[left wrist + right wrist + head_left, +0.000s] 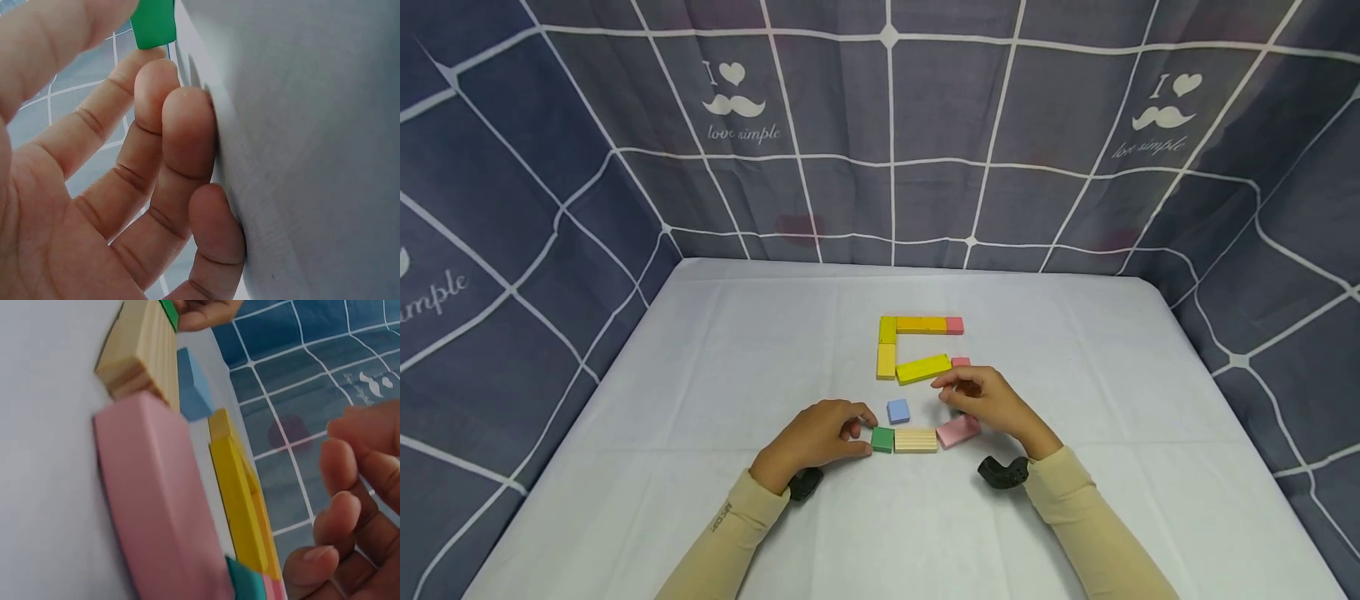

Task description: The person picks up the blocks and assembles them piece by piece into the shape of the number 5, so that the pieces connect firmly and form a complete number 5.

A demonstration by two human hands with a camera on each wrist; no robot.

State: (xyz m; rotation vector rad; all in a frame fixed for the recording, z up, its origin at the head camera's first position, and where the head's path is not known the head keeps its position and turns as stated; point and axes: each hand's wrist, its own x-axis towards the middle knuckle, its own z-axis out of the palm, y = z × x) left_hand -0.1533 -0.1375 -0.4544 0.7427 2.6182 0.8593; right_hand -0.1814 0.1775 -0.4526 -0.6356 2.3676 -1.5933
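Note:
My left hand (820,433) pinches a small green block (882,439) between thumb and index finger; in the left wrist view the green block (154,24) shows at the top. A natural wood block (915,440) lies against its right side, followed by a slanted pink block (958,431). Over that pink block hovers my right hand (996,402), fingers loosely bent and holding nothing. Just behind the row lies a small blue block (898,411). The right wrist view also shows a teal block (245,580) beyond the pink block (153,494); my hand hides it in the head view.
Farther back, yellow blocks (887,362) and a small pink block (955,325) form an angular outline. A tilted yellow block (923,369) lies at its near side, beside another pink block (961,362). White cloth covers the table (760,333); dark checked curtains (842,200) surround it.

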